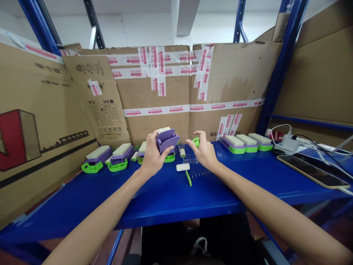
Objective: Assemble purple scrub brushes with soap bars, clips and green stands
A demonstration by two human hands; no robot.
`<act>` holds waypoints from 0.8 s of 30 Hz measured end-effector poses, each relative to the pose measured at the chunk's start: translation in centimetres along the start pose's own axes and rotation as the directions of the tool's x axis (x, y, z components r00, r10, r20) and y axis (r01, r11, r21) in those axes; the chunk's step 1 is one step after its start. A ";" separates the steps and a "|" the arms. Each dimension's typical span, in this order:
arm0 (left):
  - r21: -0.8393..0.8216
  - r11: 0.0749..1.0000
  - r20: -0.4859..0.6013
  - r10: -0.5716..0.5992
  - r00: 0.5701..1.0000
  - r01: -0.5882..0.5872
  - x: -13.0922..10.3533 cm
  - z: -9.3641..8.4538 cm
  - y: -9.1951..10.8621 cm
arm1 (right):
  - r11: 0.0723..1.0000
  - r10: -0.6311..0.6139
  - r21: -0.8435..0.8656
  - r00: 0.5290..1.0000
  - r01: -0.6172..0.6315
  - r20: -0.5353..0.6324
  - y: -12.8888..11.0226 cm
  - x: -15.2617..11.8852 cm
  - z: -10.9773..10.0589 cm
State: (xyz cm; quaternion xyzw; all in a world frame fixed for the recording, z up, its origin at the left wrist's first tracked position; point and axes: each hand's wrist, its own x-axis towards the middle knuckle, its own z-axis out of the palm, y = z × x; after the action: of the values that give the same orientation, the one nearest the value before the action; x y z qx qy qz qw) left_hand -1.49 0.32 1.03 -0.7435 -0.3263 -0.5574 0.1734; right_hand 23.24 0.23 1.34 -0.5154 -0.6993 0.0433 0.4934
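Note:
My left hand (152,156) grips a purple brush body (167,141), tilted up off the table so that its hollow side shows and its pale bristles (163,130) point away. To the right, a small green plastic part (196,142) sits between the thumb and fingers of my right hand (204,151). Below and between both hands lie a white roller (182,167), a thin green strip (188,178), a coil spring (202,173) and a clear plastic piece (190,159). A second small roller (182,153) rests just behind them.
Purple brushes (120,153) with green handles stand in a row on the left of the blue table (165,200). Three brushes with green bases (237,149) are at the right. Beyond them lie a phone (313,171) and a white power strip (292,142) with cables. Cardboard walls (157,127) enclose the table.

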 end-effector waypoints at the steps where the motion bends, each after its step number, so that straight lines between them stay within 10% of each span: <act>1: 0.004 1.000 0.006 0.004 1.000 -0.004 0.0 -0.1 0.0 | 1.000 0.009 -0.009 1.000 -0.009 0.000 -0.1 0.0 0.0; 24: 0.055 0.998 0.085 -0.013 0.996 0.009 0.4 -1.1 0.9 | 0.992 -0.070 0.101 0.994 0.078 -0.082 -0.5 -0.4 -0.4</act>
State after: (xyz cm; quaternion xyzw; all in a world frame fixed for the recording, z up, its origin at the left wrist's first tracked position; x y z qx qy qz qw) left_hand -1.60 -0.89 1.83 -0.7600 -0.3525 -0.5168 0.1763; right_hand 23.20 -0.47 1.60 -0.4638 -0.6949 0.0412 0.5480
